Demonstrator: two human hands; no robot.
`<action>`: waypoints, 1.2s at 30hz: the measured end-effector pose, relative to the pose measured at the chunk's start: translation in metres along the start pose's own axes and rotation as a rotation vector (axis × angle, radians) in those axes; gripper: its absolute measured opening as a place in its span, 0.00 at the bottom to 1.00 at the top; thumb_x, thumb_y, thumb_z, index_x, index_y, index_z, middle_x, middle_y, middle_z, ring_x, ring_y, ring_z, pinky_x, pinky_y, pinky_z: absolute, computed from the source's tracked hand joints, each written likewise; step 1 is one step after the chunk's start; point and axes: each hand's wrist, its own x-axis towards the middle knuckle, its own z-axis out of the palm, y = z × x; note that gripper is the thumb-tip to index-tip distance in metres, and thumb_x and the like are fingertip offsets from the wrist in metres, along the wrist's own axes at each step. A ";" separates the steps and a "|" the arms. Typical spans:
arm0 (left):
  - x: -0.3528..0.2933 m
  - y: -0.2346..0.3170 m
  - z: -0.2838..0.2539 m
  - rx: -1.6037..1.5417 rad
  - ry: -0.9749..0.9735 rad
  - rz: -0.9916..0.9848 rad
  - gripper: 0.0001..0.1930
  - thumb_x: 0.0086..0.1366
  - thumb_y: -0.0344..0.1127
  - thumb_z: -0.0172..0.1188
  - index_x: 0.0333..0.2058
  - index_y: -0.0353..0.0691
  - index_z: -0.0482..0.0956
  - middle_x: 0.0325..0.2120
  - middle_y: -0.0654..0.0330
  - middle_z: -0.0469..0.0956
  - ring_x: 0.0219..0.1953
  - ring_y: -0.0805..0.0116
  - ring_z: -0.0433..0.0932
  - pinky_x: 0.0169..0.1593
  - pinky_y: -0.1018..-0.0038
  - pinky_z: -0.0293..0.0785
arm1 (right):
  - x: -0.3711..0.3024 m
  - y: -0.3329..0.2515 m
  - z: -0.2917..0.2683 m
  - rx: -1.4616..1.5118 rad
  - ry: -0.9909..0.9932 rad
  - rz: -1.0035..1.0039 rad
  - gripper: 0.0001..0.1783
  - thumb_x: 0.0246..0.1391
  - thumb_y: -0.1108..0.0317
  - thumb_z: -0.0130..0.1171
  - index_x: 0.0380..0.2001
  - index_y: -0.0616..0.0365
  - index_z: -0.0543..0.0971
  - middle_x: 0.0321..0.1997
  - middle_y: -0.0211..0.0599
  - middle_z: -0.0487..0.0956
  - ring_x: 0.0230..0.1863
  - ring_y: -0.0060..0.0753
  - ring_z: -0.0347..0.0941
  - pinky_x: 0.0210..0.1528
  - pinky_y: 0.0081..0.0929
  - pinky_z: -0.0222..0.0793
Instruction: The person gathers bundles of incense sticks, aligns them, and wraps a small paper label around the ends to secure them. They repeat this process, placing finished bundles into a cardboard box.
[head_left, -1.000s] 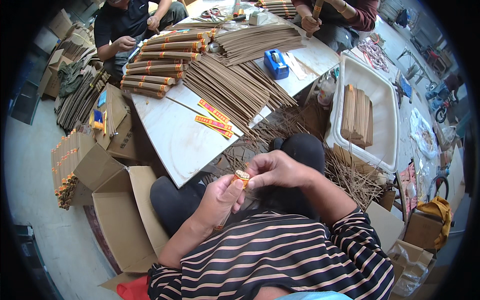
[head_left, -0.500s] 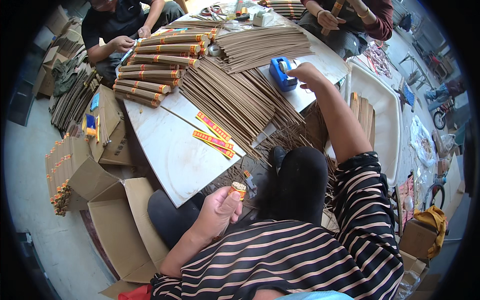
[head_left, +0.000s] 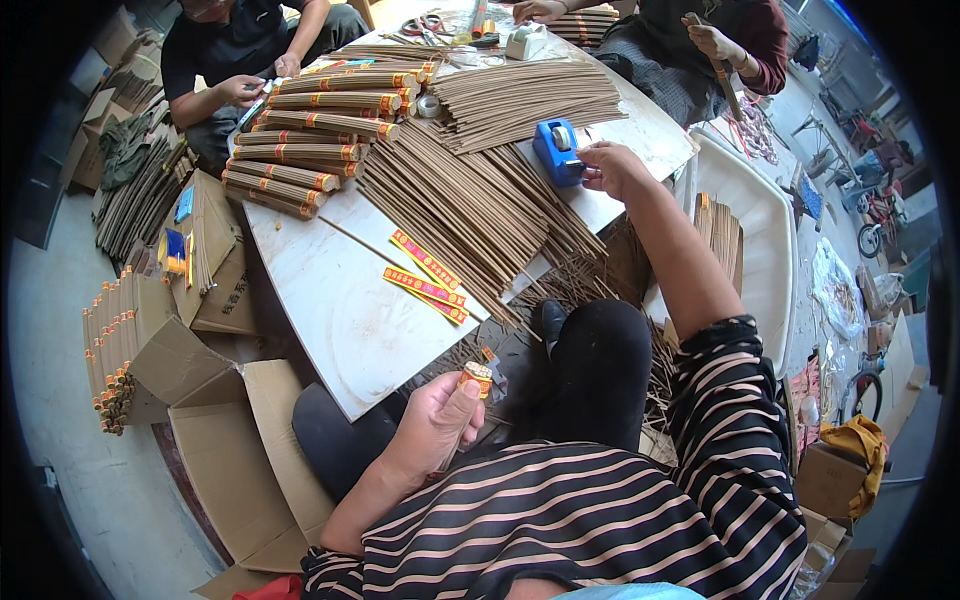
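My left hand (head_left: 440,425) is closed around a bundle of incense sticks (head_left: 478,376), held near my lap. A red and yellow paper band wraps its top end; the rest is mostly hidden by the hand and striped top. On the table, my right hand (head_left: 617,172) reaches to the front end of a blue tape dispenser (head_left: 557,152). Its fingers are pinched together at the cutting edge, where the clear tape is hard to see. Loose brown incense sticks (head_left: 455,205) spread beside the dispenser. Red and yellow label strips (head_left: 428,262) lie crossed on the white tabletop (head_left: 340,300).
Banded incense bundles (head_left: 290,150) are piled at the table's far left. A white tub (head_left: 770,230) with more sticks stands right of my arm. An open cardboard box (head_left: 225,430) sits at my left. Two co-workers sit across the table; scissors (head_left: 422,24) lie between them.
My right hand has shifted slightly down, its fingertips closing in at the dispenser's front. The co-worker at far right has moved a stick bundle to the right and put another hand on the table.
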 end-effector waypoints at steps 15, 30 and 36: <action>-0.002 0.002 0.002 0.014 -0.006 0.018 0.17 0.65 0.49 0.51 0.33 0.38 0.69 0.20 0.67 0.68 0.20 0.83 0.64 0.25 0.85 0.62 | -0.005 0.036 0.005 0.142 0.140 -0.072 0.05 0.41 0.74 0.61 0.22 0.64 0.77 0.25 0.35 0.74 0.27 0.29 0.69 0.29 0.26 0.68; -0.009 0.003 0.002 0.047 0.026 0.023 0.17 0.65 0.48 0.50 0.31 0.38 0.69 0.20 0.67 0.68 0.19 0.82 0.64 0.25 0.85 0.61 | 0.012 0.040 0.006 0.139 0.116 -0.020 0.03 0.36 0.76 0.57 0.17 0.60 0.72 0.23 0.35 0.72 0.24 0.31 0.69 0.23 0.25 0.66; -0.016 0.012 -0.004 0.098 0.113 0.084 0.17 0.65 0.48 0.49 0.30 0.38 0.70 0.18 0.67 0.69 0.17 0.83 0.65 0.21 0.86 0.62 | -0.045 0.019 -0.011 0.183 -0.226 -0.002 0.06 0.43 0.66 0.57 0.25 0.55 0.73 0.32 0.35 0.75 0.37 0.29 0.71 0.44 0.28 0.67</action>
